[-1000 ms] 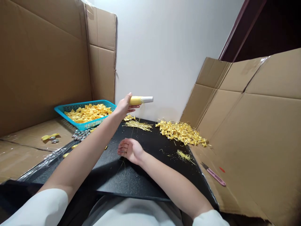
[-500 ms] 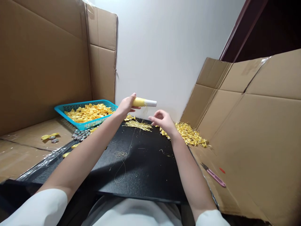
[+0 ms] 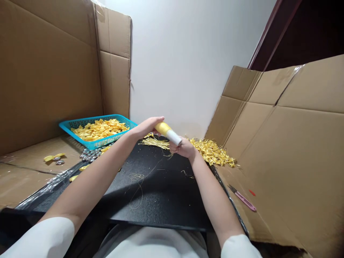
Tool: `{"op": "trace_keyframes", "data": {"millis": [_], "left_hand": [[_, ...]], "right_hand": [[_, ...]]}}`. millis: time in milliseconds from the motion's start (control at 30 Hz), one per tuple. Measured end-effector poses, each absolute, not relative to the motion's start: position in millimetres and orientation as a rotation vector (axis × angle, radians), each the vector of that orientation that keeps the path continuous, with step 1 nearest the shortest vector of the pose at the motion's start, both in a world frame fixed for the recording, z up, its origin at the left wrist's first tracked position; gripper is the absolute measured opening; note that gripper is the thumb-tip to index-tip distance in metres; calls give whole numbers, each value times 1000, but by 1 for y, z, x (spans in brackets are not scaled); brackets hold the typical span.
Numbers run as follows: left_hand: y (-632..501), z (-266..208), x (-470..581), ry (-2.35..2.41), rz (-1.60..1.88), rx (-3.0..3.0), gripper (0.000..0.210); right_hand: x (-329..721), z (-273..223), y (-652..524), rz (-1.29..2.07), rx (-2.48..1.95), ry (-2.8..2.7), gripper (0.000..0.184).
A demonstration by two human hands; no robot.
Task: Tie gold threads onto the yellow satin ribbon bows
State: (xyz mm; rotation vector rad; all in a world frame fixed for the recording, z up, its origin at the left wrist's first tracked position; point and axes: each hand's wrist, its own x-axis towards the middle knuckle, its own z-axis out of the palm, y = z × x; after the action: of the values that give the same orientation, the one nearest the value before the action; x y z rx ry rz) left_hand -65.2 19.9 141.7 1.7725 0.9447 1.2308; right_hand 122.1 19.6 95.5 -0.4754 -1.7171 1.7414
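Observation:
A cone of yellow thread (image 3: 163,128) with a bare white end is in my left hand (image 3: 147,127), whose fingers wrap round its wider part. The cone tilts down to the right above the black table (image 3: 161,193). My right hand (image 3: 183,147) is closed, fingers curled just under the cone's white end. Thin thread (image 3: 168,155) hangs by those fingers and seems pinched in them; the fingertips are partly hidden. On the table, a loose tangle of thread (image 3: 136,177) lies nearer to me. Behind the hands lies a bundle of gold twist ties (image 3: 154,143).
A blue basket (image 3: 94,144) of yellow ribbon bows stands at the left, with silvery beads (image 3: 91,154) in front. Finished-looking gold pieces (image 3: 215,152) are heaped at the right. Pink thread snips (image 3: 243,199) and a red scrap (image 3: 252,192) lie on the right cardboard. Cardboard walls (image 3: 295,150) flank the table.
The cone has tipped from nearly level to sloping down rightward. My right hand has moved slightly left and down to the white end, its fingers curling closed.

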Motion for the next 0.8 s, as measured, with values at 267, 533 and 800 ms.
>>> {"op": "trace_keyframes", "data": {"millis": [267,533,800], "left_hand": [[18,139,-72,1414,1260,2005,34],[33,138,-70,1068,1637,1449,31],[26,133,-69,1052,1294,1809,30]], "right_hand": [[138,129,3,974,-802,-1814,43],[112,102,4,1176,-752,-1803,39],[133,102,29,1310,-813,-1484,33]]}}
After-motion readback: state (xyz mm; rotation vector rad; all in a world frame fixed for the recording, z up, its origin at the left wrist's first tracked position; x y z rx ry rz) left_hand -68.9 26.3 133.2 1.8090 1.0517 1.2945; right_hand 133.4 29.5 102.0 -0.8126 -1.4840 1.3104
